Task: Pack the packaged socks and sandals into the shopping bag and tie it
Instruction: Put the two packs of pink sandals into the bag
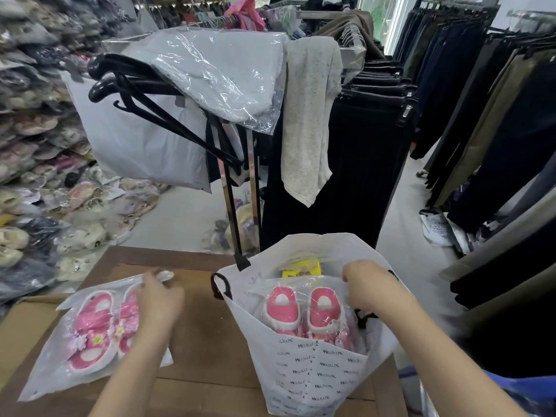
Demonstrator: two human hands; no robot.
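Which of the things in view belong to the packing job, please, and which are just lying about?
Job: shopping bag; packaged sandals in it; second packaged sandals on the table; yellow packet.
Lying about: black hangers; grey speckled garment; wrapped grey clothing; hanging trousers.

Bare counter [198, 320] lies open between the bagged sandals [90, 329] and shopping bag [304, 374]; a rack leg [233, 212] crowds the bag's far rim.

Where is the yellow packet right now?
The yellow packet sits inside the shopping bag, at its far side behind the bagged pink sandals, left of the right hand.
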